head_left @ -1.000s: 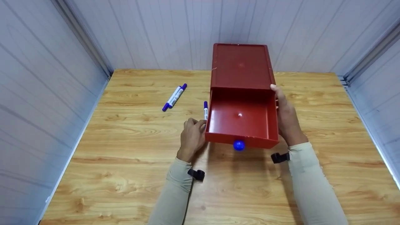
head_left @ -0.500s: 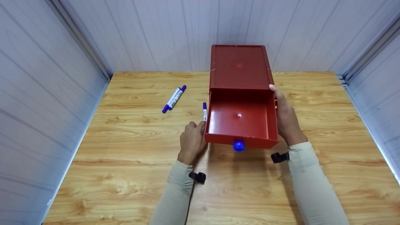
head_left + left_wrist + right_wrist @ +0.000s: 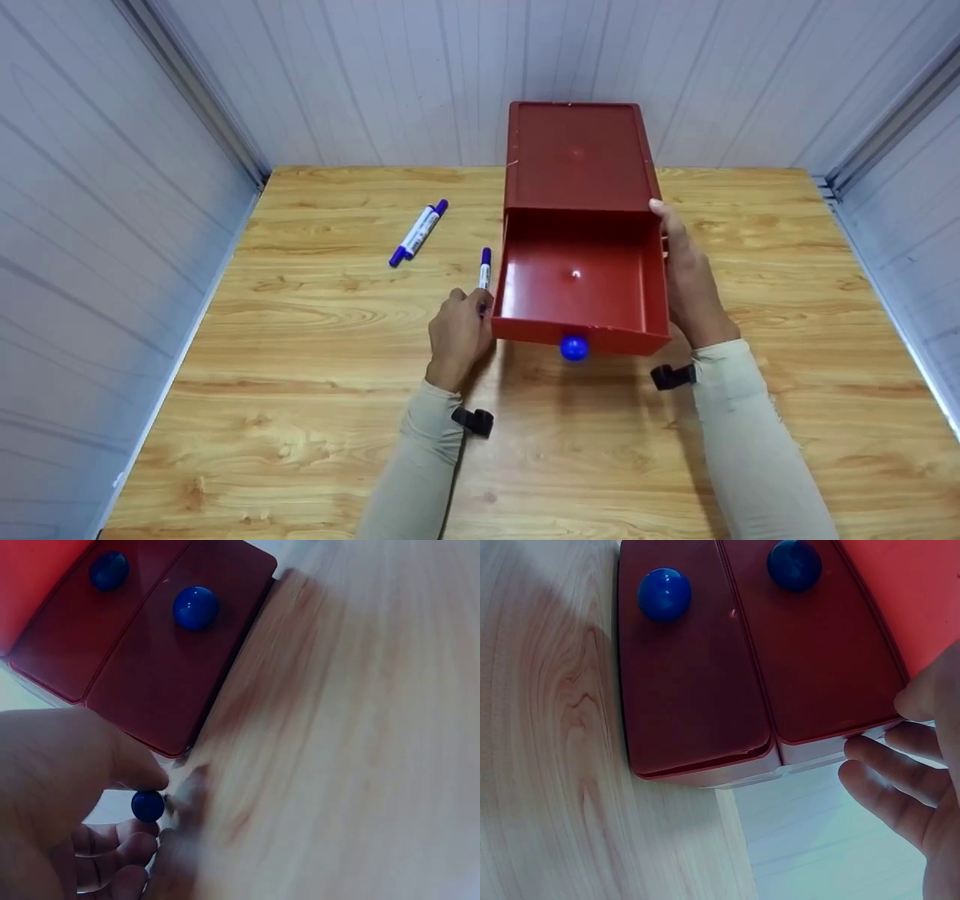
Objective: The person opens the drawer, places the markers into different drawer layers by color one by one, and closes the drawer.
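Note:
In the head view, my left hand [image 3: 456, 336] pinches a white marker pen [image 3: 484, 274] with a purple cap, held upright beside the left wall of the red drawer unit [image 3: 577, 157]. From the left wrist, the dark blue round end [image 3: 148, 805] of that marker shows between thumb and fingers. The unit's top drawer [image 3: 581, 334] is pulled out and has a blue ball knob [image 3: 574, 348]; no item shows on its floor. My right hand [image 3: 694, 289] rests against the unit's right side, thumb tip at the top front corner, fingers fairly straight along the side wall.
Two more marker pens [image 3: 418, 232] lie side by side on the wooden table [image 3: 322, 360], left of the unit. Two lower drawers, each with a blue knob [image 3: 664, 595], are pushed in. White panel walls [image 3: 390, 82] stand behind and at both sides.
My left hand has shifted slightly left, and the marker in it now stands a little farther out from the drawer unit. The right hand and the open drawer stay put.

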Tool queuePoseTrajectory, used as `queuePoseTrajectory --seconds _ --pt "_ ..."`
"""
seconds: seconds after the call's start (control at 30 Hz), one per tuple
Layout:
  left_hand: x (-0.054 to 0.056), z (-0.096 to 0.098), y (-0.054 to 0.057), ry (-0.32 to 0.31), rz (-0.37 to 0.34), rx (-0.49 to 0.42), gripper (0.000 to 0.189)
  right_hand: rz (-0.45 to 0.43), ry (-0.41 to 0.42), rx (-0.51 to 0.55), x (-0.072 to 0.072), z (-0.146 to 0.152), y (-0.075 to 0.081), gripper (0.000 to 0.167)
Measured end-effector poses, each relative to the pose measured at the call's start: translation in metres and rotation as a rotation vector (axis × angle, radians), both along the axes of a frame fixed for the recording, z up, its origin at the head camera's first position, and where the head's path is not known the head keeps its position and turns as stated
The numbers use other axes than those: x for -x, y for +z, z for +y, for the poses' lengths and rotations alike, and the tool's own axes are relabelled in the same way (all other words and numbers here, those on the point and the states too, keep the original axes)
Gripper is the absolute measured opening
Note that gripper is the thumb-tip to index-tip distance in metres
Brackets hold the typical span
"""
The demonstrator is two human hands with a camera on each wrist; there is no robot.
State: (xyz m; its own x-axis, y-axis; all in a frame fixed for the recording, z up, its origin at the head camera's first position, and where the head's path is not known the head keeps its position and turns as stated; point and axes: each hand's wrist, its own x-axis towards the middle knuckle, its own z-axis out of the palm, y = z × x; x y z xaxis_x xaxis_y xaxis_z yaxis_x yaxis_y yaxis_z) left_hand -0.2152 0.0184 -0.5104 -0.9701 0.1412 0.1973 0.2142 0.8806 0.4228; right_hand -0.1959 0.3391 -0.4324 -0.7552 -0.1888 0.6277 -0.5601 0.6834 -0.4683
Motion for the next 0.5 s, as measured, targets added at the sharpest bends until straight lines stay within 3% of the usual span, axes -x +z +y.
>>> queuePoseTrajectory --seconds 0.13,0.23,0.3,0.5 --pt "0.001 0.0 0.004 0.038 -0.074 -0.045 0.036 -0.01 -0.004 0.005 -0.001 0.001 0.0 0.08" --pt "0.003 0.0 0.007 0.051 -0.143 -0.154 0.042 -0.017 -0.002 0.009 -0.002 0.001 0.001 0.081" --pt "0.004 -0.001 0.009 0.056 -0.205 -0.303 0.039 -0.019 -0.001 0.009 -0.002 0.001 0.001 0.08" --pt "0.007 -0.009 0.016 0.145 -0.466 -0.909 0.025 -0.027 0.005 0.038 -0.002 -0.001 0.001 0.078"
